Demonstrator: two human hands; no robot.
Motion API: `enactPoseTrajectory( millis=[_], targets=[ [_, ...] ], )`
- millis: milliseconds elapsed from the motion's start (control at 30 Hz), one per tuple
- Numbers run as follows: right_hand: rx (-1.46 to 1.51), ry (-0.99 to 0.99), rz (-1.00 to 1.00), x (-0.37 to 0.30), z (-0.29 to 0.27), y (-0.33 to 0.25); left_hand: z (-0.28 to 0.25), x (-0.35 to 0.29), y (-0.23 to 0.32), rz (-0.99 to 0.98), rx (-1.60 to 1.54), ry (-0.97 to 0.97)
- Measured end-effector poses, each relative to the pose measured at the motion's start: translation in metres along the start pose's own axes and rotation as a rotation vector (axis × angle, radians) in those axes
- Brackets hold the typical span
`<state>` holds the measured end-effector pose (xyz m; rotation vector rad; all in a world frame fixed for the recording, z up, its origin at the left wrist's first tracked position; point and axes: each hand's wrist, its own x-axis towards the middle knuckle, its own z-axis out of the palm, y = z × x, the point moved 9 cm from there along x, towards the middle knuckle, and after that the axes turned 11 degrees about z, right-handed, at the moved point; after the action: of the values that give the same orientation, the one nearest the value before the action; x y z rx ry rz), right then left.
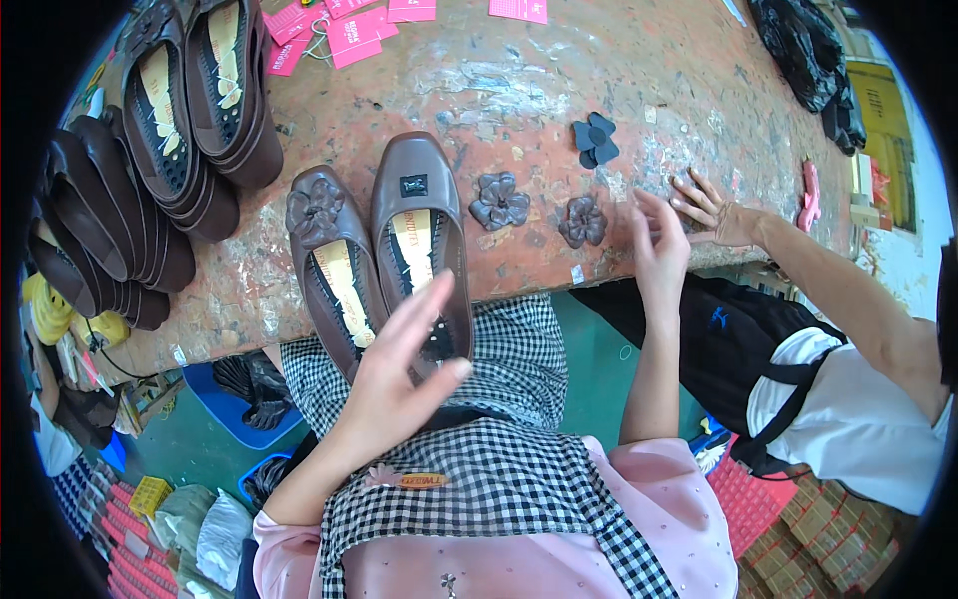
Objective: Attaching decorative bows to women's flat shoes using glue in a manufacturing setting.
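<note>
Worktop (639, 60), clock centred on the pair of shoes. Left shoe (339, 275) w/ flower ornament (315, 210) on toe; right shoe (411, 235) w/ only a dark square patch (413, 186) there. Both at centre, heel ends past the near edge. L hand (399, 374), 6 o'clock: spread open, blurred, gripping nothing visible; contact w/ right shoe can't be told. R hand (661, 245), 3 o'clock: fingers half bent; can't tell if anything is pinched. Co-worker's hand (726, 220) just beyond, same bearing, fingers spread. Poss. faults: (a) shoe tips off, cause: overhanging heels + a bump from L hand; (b) loose flowers knocked or mixed up, cause: two people's hands close by; (c) colour mismatch, cause: black flower near brown ones. Counts: shoes at centre, 2; ornaments on toes, 1; bare patches, 1; brown flowers (499, 201), 2, at 3 o'clock; black flower (596, 140), 1, at 2; hands, 3 (wearer's 2, co-worker's 1); stacked shoes (264, 150), 10 o'clock, several, overlap, no exact no.; pink tags (356, 38), approx. 12 o'clock, likewise uncountable; pink tool (809, 190), 1, far out at 3.
</note>
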<state>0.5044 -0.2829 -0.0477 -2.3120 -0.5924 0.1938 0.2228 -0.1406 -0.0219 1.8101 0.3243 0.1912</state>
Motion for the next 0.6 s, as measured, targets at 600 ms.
enactPoseTrajectory(
  millis=[600],
  targets=[
    [-0.295, -0.234, -0.430, -0.031, 0.047, -0.050, 0.013, 0.047, -0.089, -0.193, -1.556, 0.839]
  ],
)
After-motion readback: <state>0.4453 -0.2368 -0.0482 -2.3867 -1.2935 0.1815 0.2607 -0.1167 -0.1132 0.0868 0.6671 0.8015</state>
